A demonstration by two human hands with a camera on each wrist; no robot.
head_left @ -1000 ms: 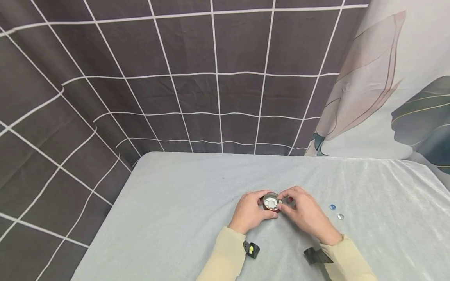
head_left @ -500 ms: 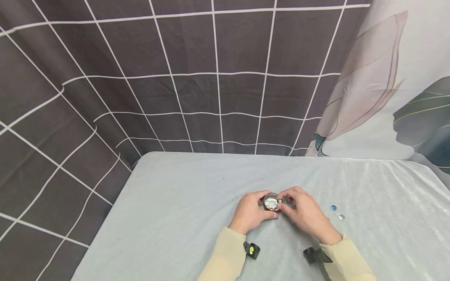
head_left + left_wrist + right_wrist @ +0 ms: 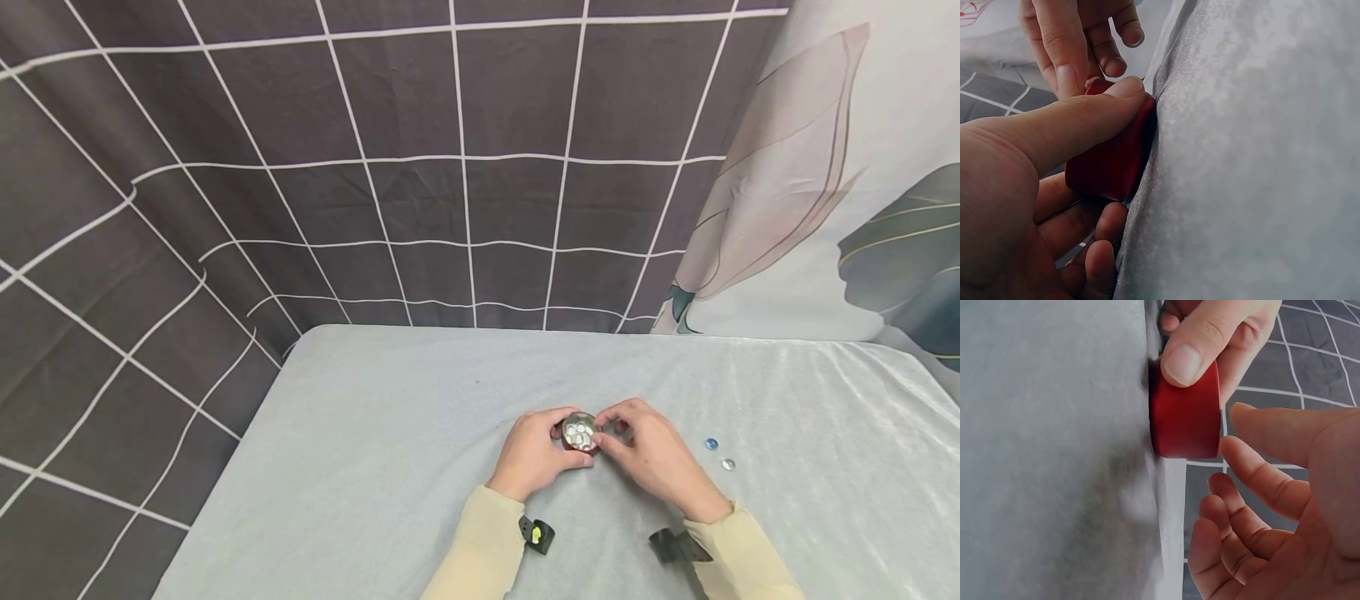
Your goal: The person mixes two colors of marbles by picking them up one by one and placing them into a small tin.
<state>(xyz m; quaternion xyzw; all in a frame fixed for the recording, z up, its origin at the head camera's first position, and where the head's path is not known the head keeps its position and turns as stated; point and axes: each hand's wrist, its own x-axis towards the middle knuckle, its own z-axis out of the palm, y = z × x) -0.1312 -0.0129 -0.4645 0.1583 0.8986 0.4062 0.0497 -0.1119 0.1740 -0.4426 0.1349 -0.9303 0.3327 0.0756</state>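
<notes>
A small round red tin (image 3: 581,433) with a shiny inside stands on the cloth, several clear, glossy rounded pieces in it. My left hand (image 3: 531,450) grips its side. In the left wrist view the left thumb (image 3: 1094,122) presses along the red wall (image 3: 1107,165), with fingers on the far side. My right hand (image 3: 651,450) is at the right rim, thumb and index fingertip close over the edge. From the right wrist view, the right thumb and index finger (image 3: 1263,472) stand slightly apart at the tin's rim, nothing showing between them; the other fingers are loosely curled.
Right of the right hand lie a blue glossy round piece (image 3: 711,444) and a clear one (image 3: 728,464). A pale grey cloth (image 3: 360,467) covers the table. Behind it hangs a dark curtain (image 3: 412,200) with white grid lines, and a leaf-patterned one (image 3: 795,183) at the right.
The small shiny piece between my right thumb and index finger no longer shows there; the tin's inside now looks fuller. My left hand keeps its grip and the tin stays in place.
</notes>
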